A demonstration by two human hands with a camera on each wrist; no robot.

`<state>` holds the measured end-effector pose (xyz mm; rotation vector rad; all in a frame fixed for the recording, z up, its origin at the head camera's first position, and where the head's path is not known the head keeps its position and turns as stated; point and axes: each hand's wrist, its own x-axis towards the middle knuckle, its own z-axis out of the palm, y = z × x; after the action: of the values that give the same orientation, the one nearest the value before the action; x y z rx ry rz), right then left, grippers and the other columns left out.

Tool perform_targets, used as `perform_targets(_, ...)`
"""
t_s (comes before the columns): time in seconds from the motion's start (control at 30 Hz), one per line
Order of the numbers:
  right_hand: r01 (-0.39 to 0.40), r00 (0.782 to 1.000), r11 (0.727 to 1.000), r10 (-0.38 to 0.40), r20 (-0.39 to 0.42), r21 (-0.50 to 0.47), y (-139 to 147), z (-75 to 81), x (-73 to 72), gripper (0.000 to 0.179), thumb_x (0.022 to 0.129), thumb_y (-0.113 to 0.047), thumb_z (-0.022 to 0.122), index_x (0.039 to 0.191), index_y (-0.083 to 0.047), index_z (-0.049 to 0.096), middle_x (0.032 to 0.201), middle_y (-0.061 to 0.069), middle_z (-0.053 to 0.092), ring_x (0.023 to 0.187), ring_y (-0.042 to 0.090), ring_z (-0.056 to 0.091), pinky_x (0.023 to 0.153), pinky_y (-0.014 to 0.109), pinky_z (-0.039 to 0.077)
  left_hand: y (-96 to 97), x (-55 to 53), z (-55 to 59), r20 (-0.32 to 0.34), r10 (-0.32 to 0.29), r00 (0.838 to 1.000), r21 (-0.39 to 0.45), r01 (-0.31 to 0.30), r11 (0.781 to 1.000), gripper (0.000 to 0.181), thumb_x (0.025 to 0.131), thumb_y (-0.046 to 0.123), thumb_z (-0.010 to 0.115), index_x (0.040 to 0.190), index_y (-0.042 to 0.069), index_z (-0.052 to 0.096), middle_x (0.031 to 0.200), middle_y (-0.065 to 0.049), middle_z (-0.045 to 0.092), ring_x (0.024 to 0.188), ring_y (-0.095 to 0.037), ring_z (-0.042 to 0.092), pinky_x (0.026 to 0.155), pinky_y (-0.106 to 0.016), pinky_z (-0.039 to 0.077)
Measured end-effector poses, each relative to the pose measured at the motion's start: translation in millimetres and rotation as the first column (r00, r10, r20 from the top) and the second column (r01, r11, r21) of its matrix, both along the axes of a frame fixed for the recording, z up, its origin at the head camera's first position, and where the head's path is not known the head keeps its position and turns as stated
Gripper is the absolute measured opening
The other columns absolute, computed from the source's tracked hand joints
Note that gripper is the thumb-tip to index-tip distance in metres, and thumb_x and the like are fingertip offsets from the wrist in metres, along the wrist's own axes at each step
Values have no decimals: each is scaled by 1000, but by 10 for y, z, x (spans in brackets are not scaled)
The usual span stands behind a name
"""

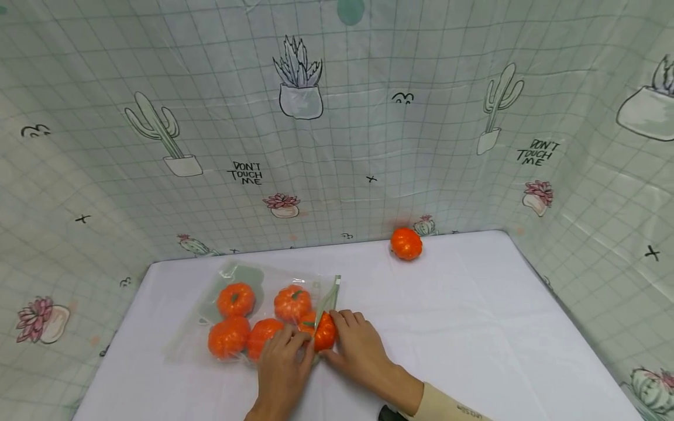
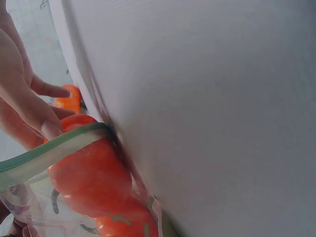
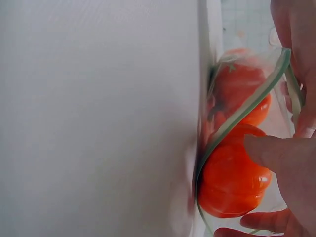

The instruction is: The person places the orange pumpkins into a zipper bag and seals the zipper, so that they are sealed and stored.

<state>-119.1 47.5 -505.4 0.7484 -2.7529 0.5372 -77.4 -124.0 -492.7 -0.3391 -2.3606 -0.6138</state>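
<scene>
A clear zip bag (image 1: 207, 313) with a green-edged mouth lies on the table, its opening to the right. Several small, shiny, ribbed orange pumpkins (image 1: 236, 300) with green stems are inside. At the mouth, my right hand (image 1: 363, 351) holds another orange pumpkin (image 3: 234, 177), thumb on one side and fingers on the other. This pumpkin sits partly within the green rim (image 2: 59, 145). My left hand (image 1: 284, 362) grips the bag near the mouth, its fingers curled over the plastic. In the left wrist view, the left fingertips show only at the lower-left edge.
One more orange pumpkin (image 1: 406, 244) stands at the back of the white table (image 1: 474, 316), close to the patterned cloth wall (image 1: 342, 146). That cloth also rises at the left and right sides. A dark object (image 1: 391, 414) shows beside the right sleeve at the front edge.
</scene>
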Motion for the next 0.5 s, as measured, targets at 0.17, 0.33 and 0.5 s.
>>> perform_targets(0.17,-4,1000,1000,4,-6,-21,-25,-7,-20,66,84,-41,89,132,-3,66,120,11,68,104,27,64,84,40,57,-14,-6,-3,-21,0,1000,-10,0,1000,21,72,4,90,80,12,73,80,5,58,68,-12,56,60,-29,45)
perform_targets(0.33,1,1000,1000,-1,-8,-8,-99,-45,-76,67,83,-43,89,132,-2,66,118,12,67,102,28,63,82,41,57,-20,-7,-17,-38,-10,999,-6,9,1000,21,72,3,90,80,12,73,81,5,61,68,-12,58,60,-28,45)
perform_targets(0.5,13,1000,1000,-13,-1,6,-140,-53,-86,68,85,-43,88,132,-1,65,119,13,66,103,28,62,83,41,57,-19,1,-17,-37,-16,999,1,16,1000,22,72,3,90,81,13,73,81,6,60,68,-11,57,60,-28,44)
